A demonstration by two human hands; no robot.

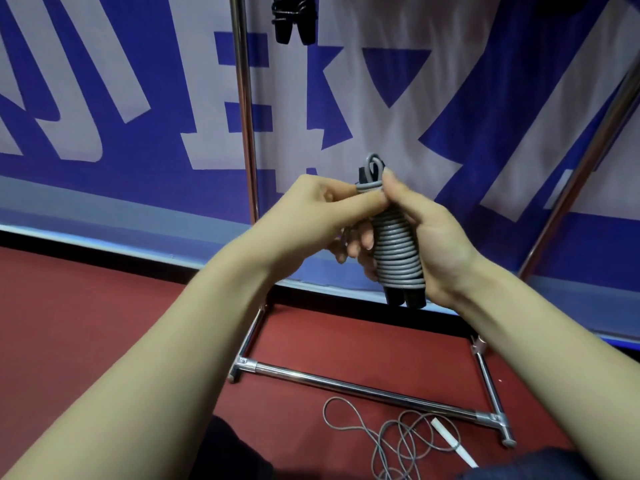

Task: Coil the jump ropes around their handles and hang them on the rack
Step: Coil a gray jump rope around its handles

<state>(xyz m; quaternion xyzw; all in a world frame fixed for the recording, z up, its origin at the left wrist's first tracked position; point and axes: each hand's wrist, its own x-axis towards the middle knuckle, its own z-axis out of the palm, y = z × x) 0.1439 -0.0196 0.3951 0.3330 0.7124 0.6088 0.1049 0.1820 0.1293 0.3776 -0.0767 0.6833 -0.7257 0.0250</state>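
A grey rubber jump rope (398, 252), coiled tightly around its paired black handles, is being gripped upright by the right hand (429, 244), while its top loop is being pinched by the left hand (313, 216) before the chrome tubular rack (242, 98). If that pinch is being loosened before tucking, the coils are likely to spring undone.

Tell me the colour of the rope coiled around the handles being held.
Grey rope, wound around black handles, seen in the head view, the only one.
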